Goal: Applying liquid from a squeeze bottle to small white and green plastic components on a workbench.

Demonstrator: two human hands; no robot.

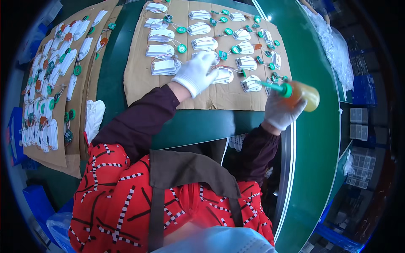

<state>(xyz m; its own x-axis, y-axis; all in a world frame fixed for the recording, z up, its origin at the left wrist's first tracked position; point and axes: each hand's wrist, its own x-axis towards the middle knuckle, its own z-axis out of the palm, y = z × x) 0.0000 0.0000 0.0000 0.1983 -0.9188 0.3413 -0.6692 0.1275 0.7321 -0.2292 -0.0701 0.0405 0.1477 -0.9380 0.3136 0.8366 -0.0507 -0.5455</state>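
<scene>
My right hand [282, 110], in a white glove, is wrapped round a squeeze bottle [310, 96] of yellowish liquid with a green cap and thin nozzle. The bottle is tilted, and its nozzle tip points left over a white plastic housing [250, 84] at the cardboard's near right. My left hand [195, 74], also gloved, rests over another white housing [203, 55] in the middle column, thumb and fingers apart; its fingertips partly cover that housing. Beside the fingers lie a small green circuit board [222, 55] and a white housing [223, 76] with wires.
Rows of similar housings with round green parts lie on the cardboard sheet [139, 90]. More fill stacked cardboard [72, 145] at the left. A white glove [95, 116] lies between them on the green table [198, 126]. Clear plastic bags [331, 50] and a shelf of small boxes [358, 122] stand right.
</scene>
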